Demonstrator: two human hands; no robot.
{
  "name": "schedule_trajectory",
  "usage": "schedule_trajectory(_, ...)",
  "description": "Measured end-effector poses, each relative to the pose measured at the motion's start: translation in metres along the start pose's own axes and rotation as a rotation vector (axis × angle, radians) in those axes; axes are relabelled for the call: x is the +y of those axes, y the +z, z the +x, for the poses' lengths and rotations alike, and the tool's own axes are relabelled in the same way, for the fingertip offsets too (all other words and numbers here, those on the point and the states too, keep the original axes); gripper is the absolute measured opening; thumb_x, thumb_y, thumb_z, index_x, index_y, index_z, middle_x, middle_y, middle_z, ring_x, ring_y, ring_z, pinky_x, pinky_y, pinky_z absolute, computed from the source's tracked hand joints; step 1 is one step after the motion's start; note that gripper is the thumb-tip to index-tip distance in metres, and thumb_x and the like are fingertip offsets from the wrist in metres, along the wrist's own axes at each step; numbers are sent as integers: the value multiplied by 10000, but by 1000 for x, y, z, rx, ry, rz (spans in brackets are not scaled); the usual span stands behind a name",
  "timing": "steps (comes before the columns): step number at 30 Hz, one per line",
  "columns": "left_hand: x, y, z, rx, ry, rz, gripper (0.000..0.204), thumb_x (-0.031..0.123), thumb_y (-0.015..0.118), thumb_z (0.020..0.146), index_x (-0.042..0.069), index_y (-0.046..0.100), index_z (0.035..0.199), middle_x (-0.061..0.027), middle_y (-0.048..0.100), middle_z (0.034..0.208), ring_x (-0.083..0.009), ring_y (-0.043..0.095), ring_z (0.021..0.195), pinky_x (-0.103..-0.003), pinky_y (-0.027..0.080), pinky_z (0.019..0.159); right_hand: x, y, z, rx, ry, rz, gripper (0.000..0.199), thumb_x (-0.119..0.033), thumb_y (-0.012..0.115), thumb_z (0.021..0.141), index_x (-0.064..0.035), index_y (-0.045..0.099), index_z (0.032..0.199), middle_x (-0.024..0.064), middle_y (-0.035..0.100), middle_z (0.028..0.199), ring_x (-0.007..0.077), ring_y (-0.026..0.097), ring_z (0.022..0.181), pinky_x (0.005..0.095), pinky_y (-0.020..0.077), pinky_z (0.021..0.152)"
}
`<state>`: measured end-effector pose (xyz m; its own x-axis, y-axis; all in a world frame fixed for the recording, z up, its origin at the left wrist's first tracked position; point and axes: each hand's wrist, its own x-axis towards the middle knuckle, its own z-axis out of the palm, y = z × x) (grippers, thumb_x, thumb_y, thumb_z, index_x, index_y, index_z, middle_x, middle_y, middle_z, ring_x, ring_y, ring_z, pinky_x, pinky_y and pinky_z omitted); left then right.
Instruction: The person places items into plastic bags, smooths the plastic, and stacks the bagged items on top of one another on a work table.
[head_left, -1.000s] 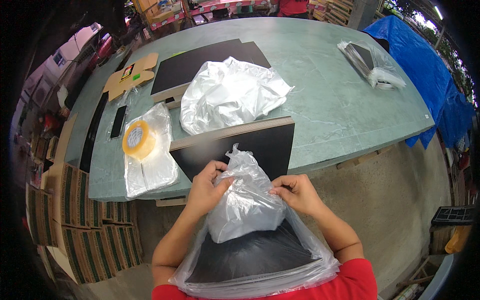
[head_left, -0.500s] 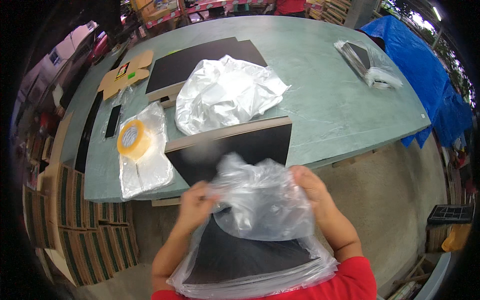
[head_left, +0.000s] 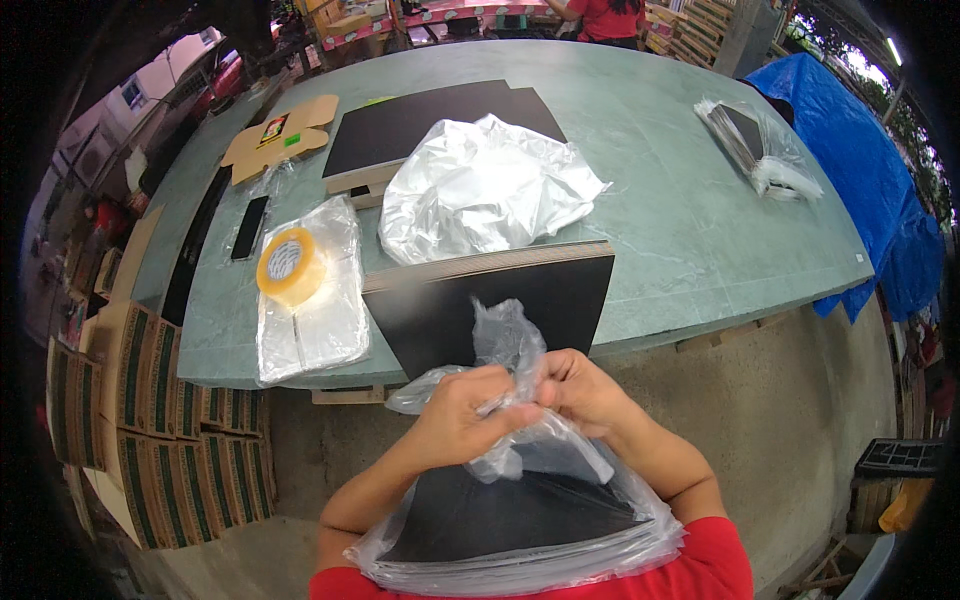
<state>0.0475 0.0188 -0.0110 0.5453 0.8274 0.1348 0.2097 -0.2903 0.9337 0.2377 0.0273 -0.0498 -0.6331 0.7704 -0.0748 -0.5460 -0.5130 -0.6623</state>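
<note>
A clear plastic bag [head_left: 590, 462] encloses a stack of black sheets [head_left: 500, 515], held close against my red shirt. My left hand [head_left: 468, 412] grips the bag's gathered neck from the left. From the right, my right hand [head_left: 578, 388] pinches the same twisted plastic, and the hands almost meet. A loose tuft of the bag sticks up above the fingers, and another flap hangs out at the left. Just beyond them, a thick stack of black boards [head_left: 500, 290] stands on its edge by the table's near side.
On the green table [head_left: 680, 230] lie a crumpled white plastic bag [head_left: 490, 190], flat black boards [head_left: 430, 125], a tape roll [head_left: 290, 262] on clear bags [head_left: 325, 335], a phone [head_left: 250, 228], flattened cardboard [head_left: 290, 130] and a bagged bundle [head_left: 755, 150]. Cartons [head_left: 190, 440] are stacked at left; a person [head_left: 605, 20] stands far back.
My hands have come together from the sides of the bag's wide mouth. The loose plastic between them is now bunched and twisted into a neck.
</note>
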Motion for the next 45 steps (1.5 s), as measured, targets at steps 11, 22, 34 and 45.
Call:
schedule_trajectory(11, -41, -76, -61, 1186, 52, 164, 93, -21, 425, 708, 47, 407, 646, -83, 543, 694, -143, 532, 657, -256, 456, 629, -17, -16, -23, 152, 108, -105, 155, -112, 586, 780, 1, 554, 881, 49, 587, 765, 115, 555, 666, 239, 444, 589)
schedule_trajectory(22, -1, -10, -15, -68, -120, 163, 175, 202, 603, 752, 29, 574, 753, -73, 566, 641, -150, 551, 613, -260, 417, 565, -22, 11, -15, 64, 50, -314, 122, -75, 658, 707, 6, 588, 766, 62, 594, 710, 115, 560, 663, 244, 449, 613)
schedule_trajectory(34, -54, -59, -42, 413, -398, -14, 33, 52, 561, 725, 19, 555, 725, -50, 572, 718, -87, 519, 694, -246, 429, 626, -19, -6, -20, -19, -8, -122, 257, -279, 553, 810, -35, 562, 731, 11, 522, 655, 99, 491, 618, 233, 389, 582)
schedule_trajectory(45, 12, 11, -4, -31, 74, 71, 263, 277, 546, 787, 17, 526, 824, -190, 537, 626, -296, 573, 591, -382, 419, 536, -40, 89, -6, 358, -910, -993, 221, -231, 665, 676, -47, 553, 630, 129, 527, 875, 246, 484, 930, 354, 388, 779)
